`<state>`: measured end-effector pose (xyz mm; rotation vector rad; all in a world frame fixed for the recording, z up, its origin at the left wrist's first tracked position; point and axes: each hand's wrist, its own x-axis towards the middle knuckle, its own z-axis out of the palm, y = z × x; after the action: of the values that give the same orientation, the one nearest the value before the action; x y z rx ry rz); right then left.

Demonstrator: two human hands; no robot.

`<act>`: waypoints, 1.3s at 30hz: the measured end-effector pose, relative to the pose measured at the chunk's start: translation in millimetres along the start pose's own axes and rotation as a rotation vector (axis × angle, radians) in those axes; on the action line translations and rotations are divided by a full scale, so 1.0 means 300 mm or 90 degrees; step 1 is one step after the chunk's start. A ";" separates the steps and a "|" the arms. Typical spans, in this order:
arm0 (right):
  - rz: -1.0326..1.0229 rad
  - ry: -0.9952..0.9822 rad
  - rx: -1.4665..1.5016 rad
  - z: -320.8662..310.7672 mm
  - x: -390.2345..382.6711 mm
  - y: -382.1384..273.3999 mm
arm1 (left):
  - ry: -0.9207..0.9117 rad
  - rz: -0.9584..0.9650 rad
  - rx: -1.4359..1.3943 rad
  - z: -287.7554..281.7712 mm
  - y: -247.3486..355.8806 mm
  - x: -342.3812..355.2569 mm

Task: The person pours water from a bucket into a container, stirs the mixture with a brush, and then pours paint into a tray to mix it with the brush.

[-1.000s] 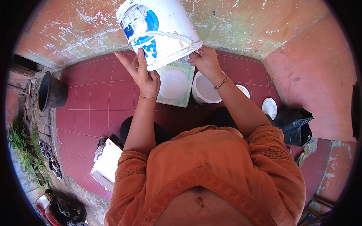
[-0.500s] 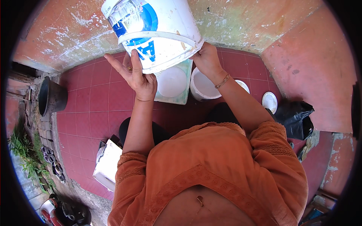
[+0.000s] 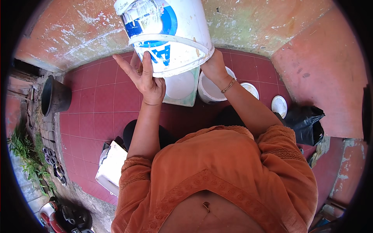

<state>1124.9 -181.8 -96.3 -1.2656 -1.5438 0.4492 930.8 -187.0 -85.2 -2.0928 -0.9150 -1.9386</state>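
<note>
A white plastic bucket (image 3: 182, 27) with blue markings and a white handle is held up, tilted, at the top centre. My left hand (image 3: 144, 79) supports its lower left side, thumb and fingers spread against it. My right hand (image 3: 213, 64) grips the lower right edge, its fingertips hidden behind the bucket. Beneath them on the floor are a pale green square tray (image 3: 188, 101) with a round white shape in it, partly covered by the raised bucket and my left hand, and a second white bucket (image 3: 210, 93) holding something whitish, partly behind my right hand.
Red floor tiles (image 3: 95, 101) meet worn painted walls (image 3: 244, 23). White lids (image 3: 279, 106) and a black plastic bag (image 3: 307, 126) lie at the right. A dark bucket (image 3: 56, 97), plants and footwear line the left edge. A white object (image 3: 110, 167) lies by my left elbow.
The held bucket moved left, then back to the right, and now sits slightly right of and lower than a second ago. Both hands moved along with it.
</note>
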 end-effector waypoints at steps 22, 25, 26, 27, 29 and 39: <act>0.018 -0.068 -0.023 0.026 0.034 0.031 | 0.029 -0.156 0.032 -0.006 -0.019 -0.021; 0.073 -0.136 0.006 0.039 0.025 0.030 | 0.020 -0.207 0.169 -0.014 -0.095 -0.062; 0.111 -0.160 0.018 0.046 0.022 0.035 | 0.007 -0.284 0.197 -0.014 -0.115 -0.078; 0.108 -0.164 0.020 0.056 0.020 0.051 | -0.008 -0.361 0.225 -0.014 -0.142 -0.101; 0.123 -0.228 -0.035 0.087 0.017 0.085 | 0.007 -0.421 0.303 -0.029 -0.228 -0.141; 0.565 -0.173 0.412 0.145 -0.038 0.288 | 0.464 -1.143 -0.344 -0.305 -0.526 -0.211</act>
<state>1127.8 -146.2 -186.8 -1.3238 -0.8233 1.5963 772.1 -126.4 -176.6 0.1844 -2.5506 -3.3529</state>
